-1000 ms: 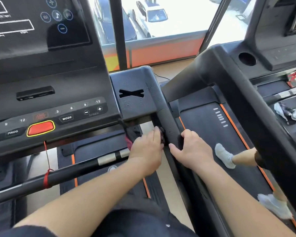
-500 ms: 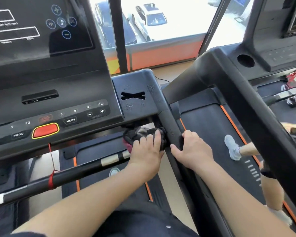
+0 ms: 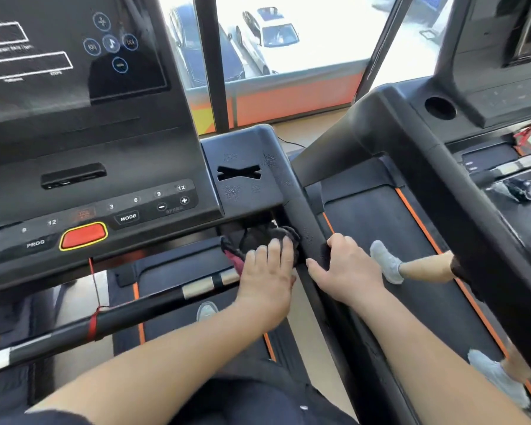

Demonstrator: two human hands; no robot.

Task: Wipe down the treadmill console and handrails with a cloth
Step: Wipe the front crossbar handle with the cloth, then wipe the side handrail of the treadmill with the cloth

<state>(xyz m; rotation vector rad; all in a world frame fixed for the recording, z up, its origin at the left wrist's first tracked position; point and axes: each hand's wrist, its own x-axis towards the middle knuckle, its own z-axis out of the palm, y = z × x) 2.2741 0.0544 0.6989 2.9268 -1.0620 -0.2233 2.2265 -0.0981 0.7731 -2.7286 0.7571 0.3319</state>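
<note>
The black treadmill console [image 3: 105, 148] fills the upper left, with a red stop button [image 3: 83, 236]. Its right handrail [image 3: 301, 216] runs down from the console's corner tray [image 3: 239, 191]. A dark cloth [image 3: 258, 237] with a pink edge is bunched under the console's lower edge, against the handrail's inner side. My left hand [image 3: 267, 277] lies on the cloth with fingers laid flat, pressing it. My right hand [image 3: 350, 271] grips the handrail just right of the cloth, thumb on the inner side.
A black front crossbar [image 3: 135, 314] with silver sensor bands crosses below the console, and a red safety cord [image 3: 94, 289] hangs to it. A neighbouring treadmill [image 3: 426, 179] stands at the right, where another person's feet in pale shoes [image 3: 383, 262] move on the belt.
My left hand has slid up and its fingers have spread flat, bringing the cloth into view under the console edge. My right hand has kept its grip on the handrail.
</note>
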